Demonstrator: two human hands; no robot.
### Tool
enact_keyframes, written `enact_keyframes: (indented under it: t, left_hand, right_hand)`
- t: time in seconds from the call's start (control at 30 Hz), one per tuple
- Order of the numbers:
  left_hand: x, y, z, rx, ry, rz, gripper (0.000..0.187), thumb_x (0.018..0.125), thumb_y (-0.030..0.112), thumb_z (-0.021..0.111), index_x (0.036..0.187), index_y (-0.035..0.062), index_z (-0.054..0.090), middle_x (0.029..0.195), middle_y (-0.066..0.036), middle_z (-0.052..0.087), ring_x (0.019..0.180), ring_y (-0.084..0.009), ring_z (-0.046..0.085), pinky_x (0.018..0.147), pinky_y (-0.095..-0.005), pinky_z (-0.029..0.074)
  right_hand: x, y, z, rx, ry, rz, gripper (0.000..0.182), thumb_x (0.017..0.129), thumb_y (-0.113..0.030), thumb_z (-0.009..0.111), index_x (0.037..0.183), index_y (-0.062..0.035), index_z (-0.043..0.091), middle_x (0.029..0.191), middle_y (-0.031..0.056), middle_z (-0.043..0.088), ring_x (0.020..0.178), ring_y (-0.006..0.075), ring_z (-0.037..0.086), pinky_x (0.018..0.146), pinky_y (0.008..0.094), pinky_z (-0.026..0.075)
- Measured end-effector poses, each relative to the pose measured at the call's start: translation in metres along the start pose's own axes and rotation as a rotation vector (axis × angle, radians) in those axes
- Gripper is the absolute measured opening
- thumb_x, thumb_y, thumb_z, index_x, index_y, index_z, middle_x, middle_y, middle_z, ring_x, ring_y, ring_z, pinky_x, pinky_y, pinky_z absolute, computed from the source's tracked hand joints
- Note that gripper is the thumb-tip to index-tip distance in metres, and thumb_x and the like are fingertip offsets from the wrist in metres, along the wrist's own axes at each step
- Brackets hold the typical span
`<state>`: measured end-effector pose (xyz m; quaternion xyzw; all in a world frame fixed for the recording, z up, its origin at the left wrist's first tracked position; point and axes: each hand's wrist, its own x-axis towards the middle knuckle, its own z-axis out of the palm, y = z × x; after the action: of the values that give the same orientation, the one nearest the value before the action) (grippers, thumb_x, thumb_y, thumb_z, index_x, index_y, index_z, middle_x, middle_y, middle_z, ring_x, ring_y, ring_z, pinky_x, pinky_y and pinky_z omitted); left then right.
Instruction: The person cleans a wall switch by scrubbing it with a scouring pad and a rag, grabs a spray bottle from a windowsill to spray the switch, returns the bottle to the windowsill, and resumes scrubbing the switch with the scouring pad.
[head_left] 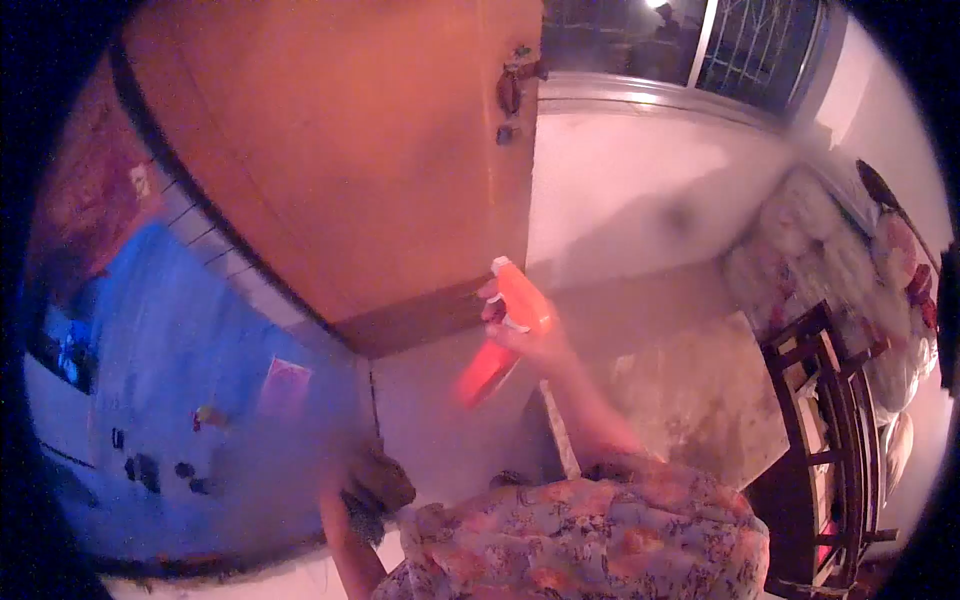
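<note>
My right hand is wrapped round the neck of an orange-red spray bottle, whose white nozzle points up toward a brown wooden door. The bottle's lower body slants down to the left below the hand. At the lower left, my left hand is at a dark cloth; its fingers are hidden or blurred. The door's handle and latch are at its right edge, above the bottle.
A barred window is at the top right. Dark wooden furniture stands at the right, beside clear-wrapped bundles. To the left, a blue-lit floor lies past the door, with small objects and a pinkish packet.
</note>
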<state>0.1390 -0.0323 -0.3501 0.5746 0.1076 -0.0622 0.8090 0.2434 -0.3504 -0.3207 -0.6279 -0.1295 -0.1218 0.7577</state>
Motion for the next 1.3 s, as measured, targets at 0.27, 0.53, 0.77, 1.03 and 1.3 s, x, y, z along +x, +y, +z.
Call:
enact_keyframes:
  t: [0.27,0.53,0.77,1.03,1.3]
  left_hand:
    - [0.066,-0.017,-0.017,-0.057,-0.126,-0.029,0.037,0.079,0.036,0.055,0.103,0.0083,0.049,0.091,-0.004,0.053,0.081,-0.0168,0.052,0.074,-0.0304,0.044]
    - [0.155,-0.003,-0.037,-0.191,-0.105,-0.166,0.030,0.081,0.032,0.053,0.100,0.0087,0.049,0.089,-0.004,0.054,0.079,-0.0144,0.053,0.070,-0.0283,0.045]
    - [0.256,-0.015,-0.066,-0.270,-0.119,-0.188,0.036,0.076,0.028,0.055,0.103,0.0045,0.054,0.093,-0.009,0.058,0.083,-0.0213,0.057,0.071,-0.0347,0.048]
    - [0.285,-0.008,-0.060,-0.206,-0.137,-0.268,0.036,0.076,0.028,0.055,0.104,0.0045,0.054,0.092,-0.008,0.058,0.083,-0.0204,0.057,0.071,-0.0339,0.047]
    - [0.337,0.004,0.003,-0.156,-0.149,-0.283,0.037,0.076,0.028,0.055,0.105,0.0044,0.053,0.092,-0.008,0.058,0.082,-0.0196,0.056,0.071,-0.0332,0.047]
  right_hand:
    - [0.044,0.028,-0.046,0.017,0.362,-0.041,0.043,0.068,-0.004,0.068,0.107,-0.0050,0.050,0.092,0.0017,0.055,0.084,0.0113,0.053,0.074,0.0285,0.046]
    - [0.105,0.036,-0.072,-0.110,0.621,-0.057,0.041,0.071,-0.006,0.066,0.108,-0.0050,0.048,0.090,0.0018,0.054,0.078,0.0101,0.052,0.070,0.0261,0.045]
    - [0.151,0.043,-0.112,-0.472,0.738,-0.015,0.064,0.078,-0.013,0.058,0.135,-0.0086,0.029,0.109,0.0060,0.050,0.099,0.0148,0.049,0.084,0.0285,0.041]
    - [0.212,0.018,-0.161,-0.488,0.864,-0.227,0.065,0.073,-0.013,0.064,0.131,-0.0101,0.036,0.106,0.0047,0.052,0.094,0.0155,0.051,0.083,0.0302,0.042]
    - [0.335,-0.033,-0.238,-0.371,0.669,-0.564,0.049,0.065,-0.010,0.069,0.110,-0.0077,0.051,0.091,0.0027,0.055,0.081,0.0127,0.054,0.070,0.0272,0.045]
